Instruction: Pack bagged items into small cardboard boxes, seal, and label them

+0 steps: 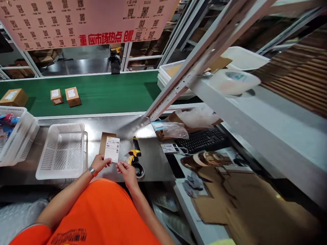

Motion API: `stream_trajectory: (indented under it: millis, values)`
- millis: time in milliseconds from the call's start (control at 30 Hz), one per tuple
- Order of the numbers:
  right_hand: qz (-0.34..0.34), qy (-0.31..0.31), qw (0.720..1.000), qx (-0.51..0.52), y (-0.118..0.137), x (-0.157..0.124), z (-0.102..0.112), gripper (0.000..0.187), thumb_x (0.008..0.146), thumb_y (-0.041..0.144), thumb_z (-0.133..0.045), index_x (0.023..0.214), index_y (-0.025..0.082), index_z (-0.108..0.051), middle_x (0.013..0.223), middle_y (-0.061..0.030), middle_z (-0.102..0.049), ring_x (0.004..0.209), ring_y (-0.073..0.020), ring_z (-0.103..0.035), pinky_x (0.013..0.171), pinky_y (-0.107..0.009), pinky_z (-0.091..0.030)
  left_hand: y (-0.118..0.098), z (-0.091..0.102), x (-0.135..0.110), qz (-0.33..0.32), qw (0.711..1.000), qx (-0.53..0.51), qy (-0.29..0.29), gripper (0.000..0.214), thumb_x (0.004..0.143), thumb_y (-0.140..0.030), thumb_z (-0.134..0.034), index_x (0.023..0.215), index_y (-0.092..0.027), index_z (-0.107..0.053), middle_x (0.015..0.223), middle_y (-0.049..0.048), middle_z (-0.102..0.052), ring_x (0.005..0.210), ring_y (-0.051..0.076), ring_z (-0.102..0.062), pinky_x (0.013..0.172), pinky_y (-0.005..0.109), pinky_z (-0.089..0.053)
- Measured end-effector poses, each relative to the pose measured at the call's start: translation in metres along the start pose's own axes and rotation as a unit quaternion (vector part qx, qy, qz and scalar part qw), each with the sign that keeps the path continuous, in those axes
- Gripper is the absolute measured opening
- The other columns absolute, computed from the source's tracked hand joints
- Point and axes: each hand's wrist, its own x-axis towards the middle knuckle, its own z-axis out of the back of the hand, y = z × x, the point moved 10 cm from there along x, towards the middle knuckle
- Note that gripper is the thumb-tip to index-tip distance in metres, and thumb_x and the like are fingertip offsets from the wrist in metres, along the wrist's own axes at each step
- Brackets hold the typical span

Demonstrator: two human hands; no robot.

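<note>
A white printed shipping label (112, 148) is held over the steel bench by its lower edge. My left hand (100, 163), with a metal-band watch at the wrist, pinches its lower left corner. At the lower right corner, my right hand (127, 173) has thumb and finger closed on the same label. Behind the label is a brown cardboard piece (103, 140), mostly covered; whether it is a flat piece or a box I cannot tell. Just right of my hands lies a yellow-and-black handheld scanner (135, 153), with a dark round object (139, 169) below it.
A white perforated basket (42, 170) stands on the bench to the left, beside stacked baskets (28, 136). Small cartons (73, 97) sit on the green conveyor belt (114, 92). To the right are a keyboard (201, 139), a metal post (176, 88) and a shelf (255, 136).
</note>
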Motion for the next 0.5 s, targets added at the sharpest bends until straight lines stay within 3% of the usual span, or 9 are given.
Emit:
stream_trajectory:
  millis: [500]
  values:
    - [-0.024,0.034,0.998,0.046,-0.011,0.006,0.001,0.07,0.06,0.086,-0.093,0.082,0.02,-0.084,0.07,-0.0043,-0.075,0.058,-0.0186,-0.059,0.056,-0.033,-0.048,0.012,-0.009,0.001,0.01,0.999,-0.017,-0.028,0.033,0.079,-0.045,-0.085,0.067,-0.018,-0.071,0.07,0.0054,-0.075,0.061,0.015,-0.065,0.057,0.026,-0.046]
